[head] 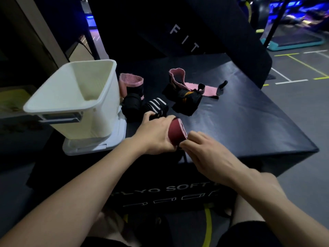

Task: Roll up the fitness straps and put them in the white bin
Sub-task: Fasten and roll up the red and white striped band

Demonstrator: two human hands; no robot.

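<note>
A big black soft box is used as the table. The white bin is stood on its left side, and nothing can be seen inside it. No strap has been put in yet. A pink strap is left unrolled further back. A red strap, nearly rolled up, is gripped by the left hand. Its loose end is pinched by the right hand.

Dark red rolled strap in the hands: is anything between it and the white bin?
Nothing blocks an over-the-top path. The dark red strap, held by the left hand and right hand, sits right of the white bin, whose top is open. The black rolled straps lie at surface level between them.
</note>
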